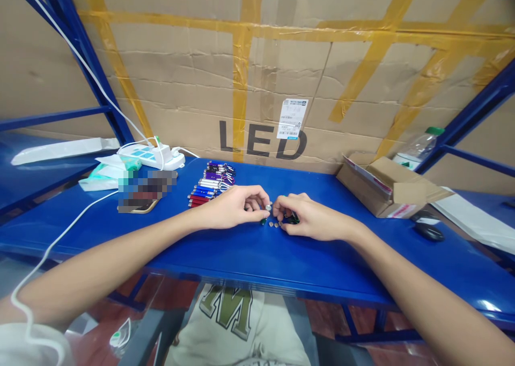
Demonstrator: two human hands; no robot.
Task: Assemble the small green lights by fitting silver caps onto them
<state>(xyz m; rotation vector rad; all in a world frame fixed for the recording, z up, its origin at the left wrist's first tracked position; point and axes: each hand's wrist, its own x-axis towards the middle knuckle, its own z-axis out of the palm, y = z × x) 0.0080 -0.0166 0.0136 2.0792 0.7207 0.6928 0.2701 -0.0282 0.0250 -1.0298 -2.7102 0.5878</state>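
Observation:
My left hand (237, 207) pinches a small round silver button cell (268, 207) between thumb and fingertips. Close beside it, my right hand (303, 216) is curled low over the blue table, its fingers bent; what they grip, if anything, is hidden. Dark green shiny pieces (293, 218) show partly under the right palm. Between the hands, several more button cells (271, 224) lie on the tabletop, near a small green piece (263, 221). Behind my left hand, slim metal keychain torches (207, 186) lie in a row, coloured red, blue, silver, purple and black.
A phone (147, 194), a white power strip (140, 154) and a packet of tissues (108, 173) are at the left. An open cardboard box (386, 186), a black mouse (428, 232) and a plastic bottle (420, 146) stand right. A large carton (181, 87) walls the back.

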